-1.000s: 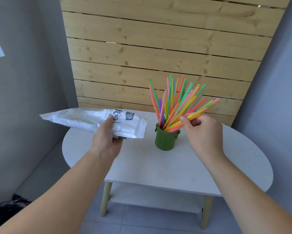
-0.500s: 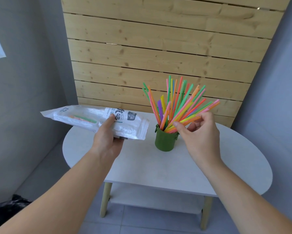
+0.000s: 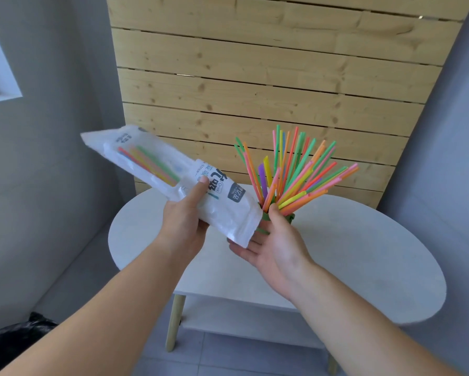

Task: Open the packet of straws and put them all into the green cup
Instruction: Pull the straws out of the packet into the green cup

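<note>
My left hand (image 3: 184, 226) grips the tilted packet (image 3: 228, 208), with a few leftover straws (image 3: 149, 164) in its high end. Its low edge hangs just over my slack, upturned right hand (image 3: 275, 245). Just behind, the green cup (image 3: 264, 216) holds fanned straws (image 3: 295, 180). Bare table (image 3: 363, 253) lies to the right.

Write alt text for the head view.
A left hand holds a tilted white straw packet, some straws visible inside, its lower end over the open right hand. Behind them a green cup of colourful straws stands on a white table.
</note>
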{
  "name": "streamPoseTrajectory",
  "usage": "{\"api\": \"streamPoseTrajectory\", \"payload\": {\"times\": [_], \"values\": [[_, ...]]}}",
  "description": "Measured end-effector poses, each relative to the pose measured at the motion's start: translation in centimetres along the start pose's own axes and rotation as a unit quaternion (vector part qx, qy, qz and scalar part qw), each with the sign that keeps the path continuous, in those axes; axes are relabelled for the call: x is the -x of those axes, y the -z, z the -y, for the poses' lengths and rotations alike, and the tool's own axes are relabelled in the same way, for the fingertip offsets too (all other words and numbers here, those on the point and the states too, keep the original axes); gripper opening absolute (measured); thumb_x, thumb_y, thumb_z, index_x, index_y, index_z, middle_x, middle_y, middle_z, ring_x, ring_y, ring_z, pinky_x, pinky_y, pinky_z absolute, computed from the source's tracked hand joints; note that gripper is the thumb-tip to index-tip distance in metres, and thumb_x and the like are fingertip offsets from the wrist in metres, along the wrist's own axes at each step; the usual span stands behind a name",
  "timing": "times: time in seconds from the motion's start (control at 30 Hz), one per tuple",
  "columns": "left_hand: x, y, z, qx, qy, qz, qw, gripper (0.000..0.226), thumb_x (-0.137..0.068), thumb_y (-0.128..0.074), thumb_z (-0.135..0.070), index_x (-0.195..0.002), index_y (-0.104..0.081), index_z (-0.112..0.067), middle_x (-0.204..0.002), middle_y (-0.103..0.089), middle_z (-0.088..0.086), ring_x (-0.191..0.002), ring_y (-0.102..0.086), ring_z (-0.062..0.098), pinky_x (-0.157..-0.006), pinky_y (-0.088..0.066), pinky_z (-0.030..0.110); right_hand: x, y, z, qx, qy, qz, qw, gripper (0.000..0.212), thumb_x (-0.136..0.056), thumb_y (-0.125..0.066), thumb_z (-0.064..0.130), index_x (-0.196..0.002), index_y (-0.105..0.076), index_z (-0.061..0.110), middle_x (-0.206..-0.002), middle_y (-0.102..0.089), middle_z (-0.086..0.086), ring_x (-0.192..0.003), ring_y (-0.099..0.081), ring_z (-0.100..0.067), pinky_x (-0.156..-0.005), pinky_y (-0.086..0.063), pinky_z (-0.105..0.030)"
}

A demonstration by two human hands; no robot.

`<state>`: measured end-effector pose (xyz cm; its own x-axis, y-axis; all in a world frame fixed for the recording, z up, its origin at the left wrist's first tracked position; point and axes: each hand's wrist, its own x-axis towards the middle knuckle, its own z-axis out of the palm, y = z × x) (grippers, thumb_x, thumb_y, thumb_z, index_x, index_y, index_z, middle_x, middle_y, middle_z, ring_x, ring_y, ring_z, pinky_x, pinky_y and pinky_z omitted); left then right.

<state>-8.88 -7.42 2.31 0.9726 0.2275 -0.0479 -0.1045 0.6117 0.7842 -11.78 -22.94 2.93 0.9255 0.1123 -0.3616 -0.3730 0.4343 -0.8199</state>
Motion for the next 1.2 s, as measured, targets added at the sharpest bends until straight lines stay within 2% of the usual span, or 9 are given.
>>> {"api": "streamPoseTrajectory", "payload": {"times": [0.17,0.3,0.53,0.63,0.73,0.87,0.97,1.07,1.2], "values": [[0.7,-0.3,-0.8,-0.099,-0.069,0.046,0.992,0.033,-0.097,-0.070,-0.009,-0.130,-0.067,-0.004,-0.120,-0.077,0.016,-0.110,-0.075,0.033,-0.093,-0.061,0.045,-0.9,-2.4,-0.9,-0.056,-0.019,0.009,0.998,0.046,-0.106,-0.029,0.043,-0.122,-0.069,0.025,-0.112,-0.077,-0.003,-0.107,-0.071,-0.023,-0.101,-0.052,-0.045],[0.8,-0.1,-1.1,-0.152,-0.107,0.076,0.980,0.040,-0.088,-0.077,-0.013,-0.127,-0.069,-0.005,-0.120,-0.077,0.016,-0.112,-0.073,0.034,-0.096,-0.059,0.048,-2.0,-3.1,-2.1,-0.097,-0.031,0.003,0.995,0.046,-0.107,-0.029,0.038,-0.123,-0.068,0.020,-0.110,-0.077,-0.007,-0.103,-0.072,-0.026,-0.102,-0.052,-0.042],[0.5,0.3,-2.0,-0.160,-0.138,0.056,0.976,0.032,-0.091,-0.076,-0.005,-0.123,-0.070,-0.005,-0.116,-0.078,0.015,-0.108,-0.075,0.034,-0.093,-0.061,0.047,-2.1,-2.9,-2.5,-0.025,-0.054,0.020,0.998,0.055,-0.105,-0.033,0.050,-0.114,-0.069,0.011,-0.089,-0.075,-0.015,-0.071,-0.065,-0.031,-0.070,-0.062,-0.040],[0.3,0.3,-2.3,-0.139,-0.138,0.030,0.980,0.026,-0.095,-0.072,-0.005,-0.121,-0.070,-0.008,-0.117,-0.077,0.016,-0.109,-0.074,0.035,-0.095,-0.061,0.049,-1.8,-2.5,-2.2,0.056,-0.035,0.002,0.998,0.047,-0.103,-0.038,0.050,-0.102,-0.066,0.012,-0.080,-0.067,-0.010,-0.061,-0.060,-0.025,-0.053,-0.053,-0.030],[0.2,0.3,-2.5,-0.116,-0.132,0.001,0.984,0.023,-0.097,-0.071,-0.009,-0.120,-0.071,-0.010,-0.115,-0.079,0.011,-0.108,-0.076,0.030,-0.097,-0.060,0.047,-1.7,-2.0,-1.4,0.088,-0.009,-0.015,0.996,0.036,-0.102,-0.047,0.044,-0.096,-0.063,0.012,-0.075,-0.062,-0.006,-0.050,-0.052,-0.016,-0.046,-0.044,-0.026],[-0.2,0.8,-2.4,-0.074,-0.117,-0.045,0.989,0.034,-0.096,-0.073,-0.015,-0.129,-0.068,-0.010,-0.120,-0.078,0.009,-0.112,-0.074,0.027,-0.103,-0.057,0.050,-1.5,-1.2,0.0,0.070,0.017,-0.005,0.997,0.020,-0.100,-0.057,0.022,-0.090,-0.063,0.006,-0.073,-0.064,-0.009,-0.056,-0.057,-0.018,-0.049,-0.051,-0.026],[-0.4,1.0,-2.2,-0.047,-0.090,-0.062,0.993,0.035,-0.098,-0.072,-0.018,-0.131,-0.067,-0.011,-0.120,-0.078,0.008,-0.110,-0.076,0.026,-0.097,-0.061,0.044,-1.4,-0.8,0.8,0.011,0.024,0.027,0.999,0.006,-0.094,-0.066,0.009,-0.091,-0.063,0.004,-0.074,-0.067,-0.010,-0.061,-0.063,-0.018,-0.053,-0.056,-0.024],[-0.4,1.0,-2.0,-0.005,-0.045,-0.094,0.995,0.033,-0.096,-0.074,-0.022,-0.127,-0.070,-0.011,-0.115,-0.080,0.005,-0.103,-0.078,0.020,-0.087,-0.064,0.035,-1.2,-0.6,1.4,-0.045,0.030,0.039,0.998,0.008,-0.088,-0.069,0.001,-0.083,-0.065,0.005,-0.067,-0.070,-0.007,-0.062,-0.065,-0.015,-0.056,-0.057,-0.021],[-0.6,1.2,-1.1,0.028,-0.004,-0.094,0.995,0.034,-0.096,-0.074,-0.025,-0.127,-0.066,-0.011,-0.118,-0.079,0.007,-0.106,-0.077,0.022,-0.092,-0.062,0.039,-0.8,-1.0,1.7,-0.102,0.051,0.048,0.992,0.012,-0.088,-0.067,-0.003,-0.081,-0.068,0.006,-0.064,-0.071,-0.002,-0.056,-0.065,-0.008,-0.058,-0.056,-0.017]]}}
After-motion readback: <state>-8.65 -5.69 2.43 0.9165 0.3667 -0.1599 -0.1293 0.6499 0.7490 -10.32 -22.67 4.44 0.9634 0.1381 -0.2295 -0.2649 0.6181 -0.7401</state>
